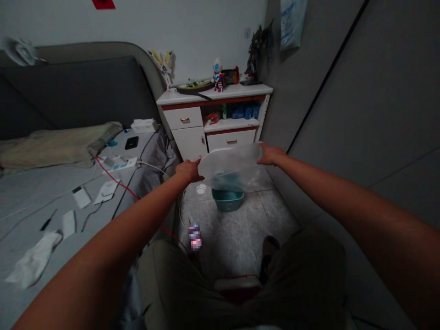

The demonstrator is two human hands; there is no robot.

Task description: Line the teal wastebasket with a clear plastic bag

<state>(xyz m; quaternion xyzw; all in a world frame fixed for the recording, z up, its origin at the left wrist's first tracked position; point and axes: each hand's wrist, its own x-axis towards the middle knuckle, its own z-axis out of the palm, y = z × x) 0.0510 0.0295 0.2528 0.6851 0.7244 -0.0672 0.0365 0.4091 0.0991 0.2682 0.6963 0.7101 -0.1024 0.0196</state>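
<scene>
A translucent white plastic bag [233, 162] is stretched between my two hands, above and partly in front of a teal trash bin [228, 202] on the floor. My left hand [189, 171] grips the bag's left edge, fingers closed on it. At the opposite edge, my right hand [271, 154] pinches the plastic. The lower part of the bag hangs over the back of the bin, and the bin's teal colour shows through it. From this view I cannot tell whether any of the bag lies inside the bin.
Behind the bin stands a white cabinet [185, 137] with figurines on top. A bed [99, 229] on the left bears a power strip [120, 166], a black phone [132, 143] and cables. A grey wardrobe [371, 114] rises on the right. A blurred-out device [195, 236] lies near my knees.
</scene>
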